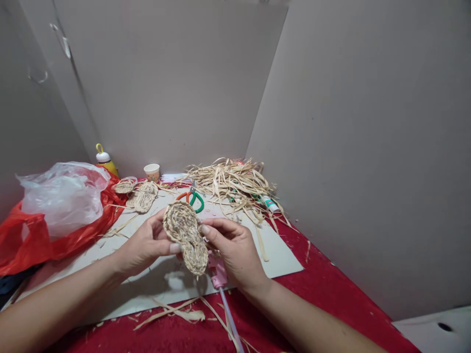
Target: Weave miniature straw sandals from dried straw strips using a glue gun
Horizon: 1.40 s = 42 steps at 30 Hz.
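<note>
A woven straw shoe sole point(186, 238), wide at the top and narrower at the bottom, is held up and tilted in front of me. My left hand point(154, 240) grips its left edge, thumb on the face turned to me. On the opposite edge, my right hand point(230, 242) pinches it between thumb and fingers. Just behind the right hand is a pink hot glue gun point(218, 272) with a long clear glue stick point(230, 314) sticking out of it; the hand partly hides the gun. Scissors point(196, 200) with orange and green handles lie beyond the sole.
A white board point(272, 255) lies on a red cloth point(331, 289). Straw strips point(231, 179) are heaped at the back. Behind my left hand are another woven sole point(144, 197), a paper cup point(152, 172), a yellow bottle point(106, 159) and plastic bags point(69, 196). Grey walls enclose the table.
</note>
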Motion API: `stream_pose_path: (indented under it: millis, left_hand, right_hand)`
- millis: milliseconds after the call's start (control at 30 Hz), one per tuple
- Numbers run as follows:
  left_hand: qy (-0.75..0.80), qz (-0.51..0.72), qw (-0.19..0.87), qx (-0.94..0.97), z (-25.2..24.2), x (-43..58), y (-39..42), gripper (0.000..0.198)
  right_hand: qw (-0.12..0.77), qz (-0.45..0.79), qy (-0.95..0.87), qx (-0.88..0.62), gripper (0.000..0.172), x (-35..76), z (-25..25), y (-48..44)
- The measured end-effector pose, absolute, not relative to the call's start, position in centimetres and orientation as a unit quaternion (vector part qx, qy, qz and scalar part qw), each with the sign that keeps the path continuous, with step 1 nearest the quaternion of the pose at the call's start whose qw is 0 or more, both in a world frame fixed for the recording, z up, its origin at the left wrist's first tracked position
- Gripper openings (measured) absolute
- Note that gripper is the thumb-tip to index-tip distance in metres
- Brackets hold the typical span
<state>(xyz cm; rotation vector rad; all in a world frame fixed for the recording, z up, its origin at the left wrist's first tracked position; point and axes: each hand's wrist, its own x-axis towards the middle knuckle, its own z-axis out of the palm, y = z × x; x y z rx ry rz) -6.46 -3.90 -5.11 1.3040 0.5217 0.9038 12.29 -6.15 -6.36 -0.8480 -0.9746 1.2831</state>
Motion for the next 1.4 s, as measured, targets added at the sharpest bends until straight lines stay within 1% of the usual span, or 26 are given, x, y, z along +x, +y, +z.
stream_pose_path:
  millis: [233, 467, 667, 800, 867, 967, 1033, 1100, 1233, 1400]
  left_hand:
    - [0.239, 0.442, 0.646, 0.575, -3.7, -6.8, -3.9, 0.047]
    - [0.248, 0.470, 0.621, 0.576, -2.9, -7.2, -3.9, 0.054]
    - [0.249, 0.491, 0.615, 0.565, -3.1, -7.1, -3.9, 0.058]
    - [0.252, 0.496, 0.611, 0.564, -3.1, -7.1, -3.9, 0.058]
    - [0.256, 0.501, 0.614, 0.554, -2.9, -7.0, -3.9, 0.056]
    - [0.288, 0.513, 0.624, 0.514, -2.6, -6.8, -3.7, 0.049]
    - [0.319, 0.521, 0.634, 0.474, -2.6, -6.7, -3.2, 0.044]
    - [0.343, 0.527, 0.642, 0.439, -2.9, -6.9, -2.4, 0.042]
    - [0.378, 0.546, 0.629, 0.403, -3.6, -7.6, -1.0, 0.052]
    - [0.401, 0.559, 0.607, 0.398, -3.4, -7.3, -1.3, 0.069]
  right_hand:
    - [0.624, 0.545, -0.441, -0.345, 0.016, 12.1, -6.2, -6.4]
    - [0.587, 0.498, -0.502, -0.394, 0.023, 12.4, -5.8, -6.4]
    - [0.602, 0.493, -0.498, -0.383, 0.020, 12.4, -5.6, -6.6]
    - [0.599, 0.505, -0.499, -0.370, 0.021, 12.4, -5.7, -6.8]
    - [0.590, 0.514, -0.505, -0.364, 0.024, 12.4, -5.9, -6.7]
    - [0.550, 0.513, -0.547, -0.368, 0.026, 12.6, -6.2, -6.1]
    - [0.529, 0.489, -0.575, -0.387, 0.027, 12.9, -6.3, -5.6]
    - [0.536, 0.455, -0.578, -0.414, 0.032, 13.2, -6.3, -5.0]
    - [0.560, 0.401, -0.576, -0.441, 0.042, 13.5, -5.6, -4.6]
    - [0.501, 0.337, -0.670, -0.432, 0.050, 11.2, -5.0, -4.5]
